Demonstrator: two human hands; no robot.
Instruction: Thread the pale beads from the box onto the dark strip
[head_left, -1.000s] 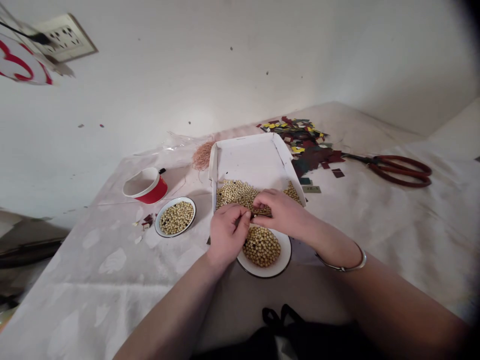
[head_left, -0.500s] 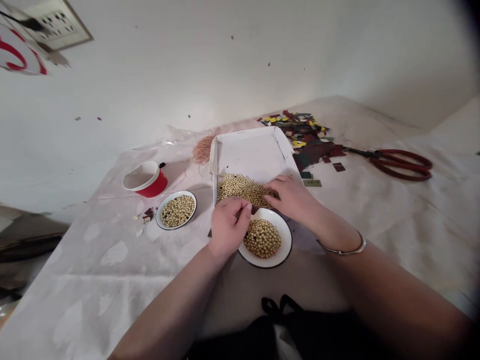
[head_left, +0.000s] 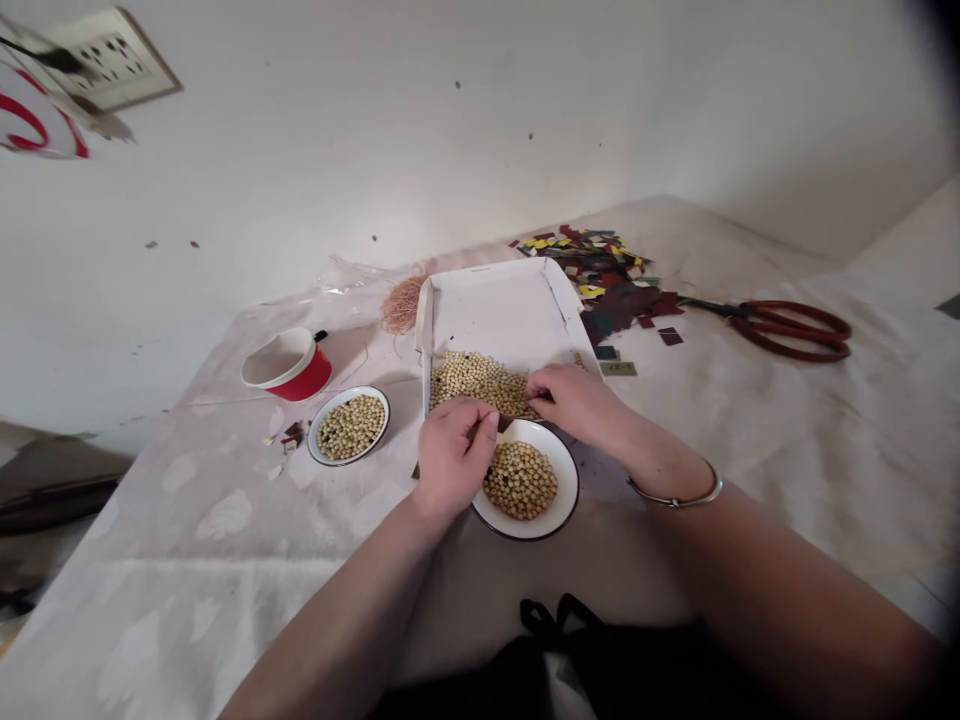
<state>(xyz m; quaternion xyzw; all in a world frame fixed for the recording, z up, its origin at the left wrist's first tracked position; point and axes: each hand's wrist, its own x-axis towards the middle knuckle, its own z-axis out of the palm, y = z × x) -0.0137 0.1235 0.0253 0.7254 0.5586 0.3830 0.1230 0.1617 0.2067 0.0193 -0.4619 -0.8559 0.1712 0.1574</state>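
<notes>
A shallow white cardboard tray (head_left: 499, 305) holds a heap of pale, round soybean-like beans (head_left: 476, 382) at its near end. My left hand (head_left: 456, 450) is closed in a pinch over the tray's near edge, beside a white dish (head_left: 559, 498) with a dark rim. A small dark-red edge shows by its fingertips, but what it grips is unclear. My right hand (head_left: 574, 402) reaches in from the right, thumb and fingers curled together at the heap's right side; anything between them is hidden. More of these beans (head_left: 520, 480), a few dark, lie in the dish.
A second dish of beans (head_left: 351, 427) stands to the left, near a red-and-white paper tub (head_left: 289, 365). Reddish thread (head_left: 403, 303) lies behind the tray. Coloured scraps (head_left: 619, 305) and large red-handled scissors (head_left: 795, 330) lie to the right. A wall (head_left: 420, 130) rises behind the table.
My right hand has drawn its fingers closer together and shifted slightly over the beans, and a few beans now show at the tray's right side. My left hand keeps its pinch.
</notes>
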